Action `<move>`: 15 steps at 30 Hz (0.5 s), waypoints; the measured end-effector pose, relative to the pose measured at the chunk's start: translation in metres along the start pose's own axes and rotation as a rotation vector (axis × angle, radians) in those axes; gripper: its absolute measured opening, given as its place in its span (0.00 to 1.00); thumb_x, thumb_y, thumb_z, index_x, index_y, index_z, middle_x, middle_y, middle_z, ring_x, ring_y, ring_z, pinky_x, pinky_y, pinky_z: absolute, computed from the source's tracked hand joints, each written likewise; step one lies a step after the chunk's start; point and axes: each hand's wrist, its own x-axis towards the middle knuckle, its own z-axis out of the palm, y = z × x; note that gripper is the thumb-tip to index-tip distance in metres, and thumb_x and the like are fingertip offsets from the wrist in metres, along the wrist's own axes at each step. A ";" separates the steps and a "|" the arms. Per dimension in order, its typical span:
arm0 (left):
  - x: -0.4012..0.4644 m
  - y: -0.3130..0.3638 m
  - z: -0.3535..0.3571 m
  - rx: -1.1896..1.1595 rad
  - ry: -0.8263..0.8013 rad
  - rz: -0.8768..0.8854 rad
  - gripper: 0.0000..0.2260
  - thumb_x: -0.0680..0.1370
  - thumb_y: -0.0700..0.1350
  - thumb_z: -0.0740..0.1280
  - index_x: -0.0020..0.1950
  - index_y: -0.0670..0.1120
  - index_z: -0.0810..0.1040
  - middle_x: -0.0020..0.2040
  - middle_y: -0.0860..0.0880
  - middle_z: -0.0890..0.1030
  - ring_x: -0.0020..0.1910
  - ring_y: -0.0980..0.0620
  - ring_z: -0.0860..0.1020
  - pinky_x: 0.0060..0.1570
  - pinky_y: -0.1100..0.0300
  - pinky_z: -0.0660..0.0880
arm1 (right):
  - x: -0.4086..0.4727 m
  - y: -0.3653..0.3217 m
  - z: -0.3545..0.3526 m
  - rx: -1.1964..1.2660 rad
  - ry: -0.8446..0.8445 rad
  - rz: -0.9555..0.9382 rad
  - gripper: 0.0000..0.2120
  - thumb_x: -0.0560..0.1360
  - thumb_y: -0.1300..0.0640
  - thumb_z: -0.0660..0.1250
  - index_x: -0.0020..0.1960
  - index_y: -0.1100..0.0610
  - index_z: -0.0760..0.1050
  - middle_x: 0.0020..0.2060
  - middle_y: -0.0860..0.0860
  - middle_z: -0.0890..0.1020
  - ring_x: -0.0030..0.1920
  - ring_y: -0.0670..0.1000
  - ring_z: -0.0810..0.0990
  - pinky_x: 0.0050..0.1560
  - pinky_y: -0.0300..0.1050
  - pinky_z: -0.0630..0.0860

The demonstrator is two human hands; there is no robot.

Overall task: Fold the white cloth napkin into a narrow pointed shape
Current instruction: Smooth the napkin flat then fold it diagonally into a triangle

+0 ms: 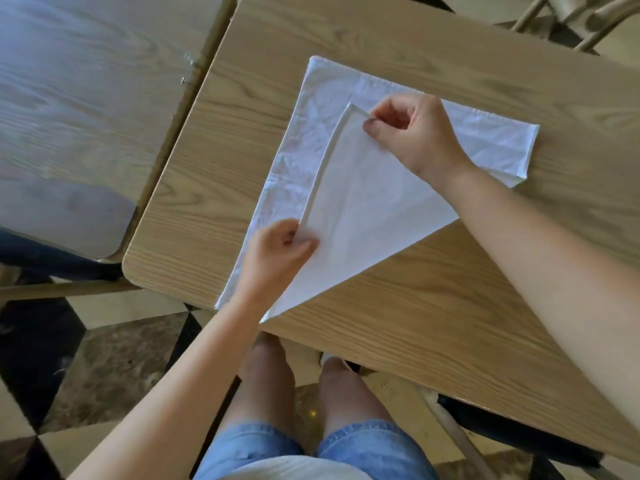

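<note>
While one napkin (360,202) lies flat on the desk (450,306), one flap is folded over it. Left hand (277,251) fingers pinch the flap's near edge; right hand (412,133) fingers pinch its far corner.

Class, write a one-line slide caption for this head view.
Both hands, left hand and right hand, pinch a folded flap of the white napkin on the wooden table.

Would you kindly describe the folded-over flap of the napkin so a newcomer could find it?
On the light wooden table lies a white cloth napkin. Its smooth triangular folded-over flap lies on top, pinched by both hands; the layer beneath is wrinkled.
</note>
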 end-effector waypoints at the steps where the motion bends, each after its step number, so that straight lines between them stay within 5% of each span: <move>1: 0.000 -0.005 -0.010 0.013 0.007 -0.001 0.02 0.71 0.38 0.69 0.40 0.44 0.81 0.36 0.51 0.82 0.38 0.57 0.78 0.41 0.64 0.72 | 0.009 0.000 0.007 -0.001 0.010 0.005 0.07 0.72 0.57 0.67 0.36 0.51 0.74 0.29 0.44 0.75 0.31 0.43 0.72 0.37 0.39 0.70; 5: 0.002 -0.024 -0.041 0.059 0.029 -0.014 0.09 0.71 0.38 0.71 0.41 0.53 0.80 0.39 0.58 0.82 0.39 0.63 0.79 0.42 0.74 0.73 | 0.042 0.006 0.033 0.001 0.060 0.063 0.06 0.70 0.55 0.66 0.35 0.49 0.74 0.28 0.43 0.75 0.31 0.42 0.73 0.38 0.39 0.71; 15: 0.039 -0.028 -0.054 0.155 0.167 0.028 0.04 0.72 0.40 0.70 0.42 0.49 0.82 0.35 0.59 0.80 0.38 0.55 0.79 0.44 0.59 0.77 | 0.101 0.026 0.064 -0.181 0.146 0.135 0.08 0.70 0.58 0.65 0.42 0.62 0.79 0.30 0.41 0.74 0.33 0.41 0.72 0.41 0.39 0.70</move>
